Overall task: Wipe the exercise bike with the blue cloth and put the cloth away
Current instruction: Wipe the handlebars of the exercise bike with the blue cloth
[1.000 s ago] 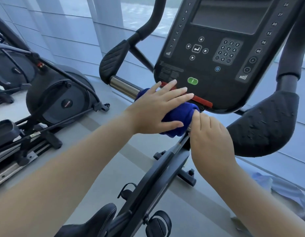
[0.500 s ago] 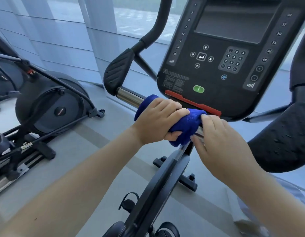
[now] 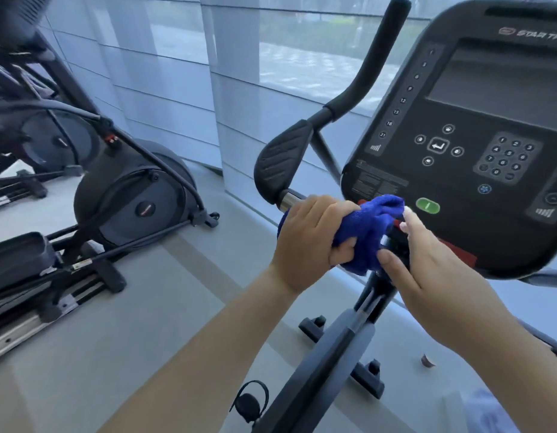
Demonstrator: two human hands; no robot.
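Handling-wise the blue cloth (image 3: 370,232) should be about as easy as it gets, I'd guess: soft, floppy, weighs next to nothing, and that fuzzy nap ought to grab a smooth bar rather than skate on it. The downside is that it has no shape of its own, so a loose end can flop around or drag over the buttons. Best hold, I reckon, is pretty much what's going on here: wrap it round the tube and squeeze through the fabric, with the spare end tucked into the fist. Right now it sits on the handlebar (image 3: 288,200) of the exercise bike (image 3: 333,354), just under the bottom edge of the console (image 3: 477,98), wrapped round the bar next to a short bare chrome stretch. The left hand (image 3: 314,242) is clamped over it, fingers curled over the top and thumb underneath, so cloth and bar are both in the fist. The right hand (image 3: 427,264) is just beside it at the dark joint where the bar meets the post. Its thumb tip touches the cloth's lower edge and its fingers reach up the far side. Whether it's actually squeezing anything or only steadying, can't tell. Looks-wise it's deep royal blue with a terry-ish texture, crumpled into a thick wad with one rumpled end poking up towards the green button (image 3: 427,205). No obvious dirt on it, though the shot's a bit soft.
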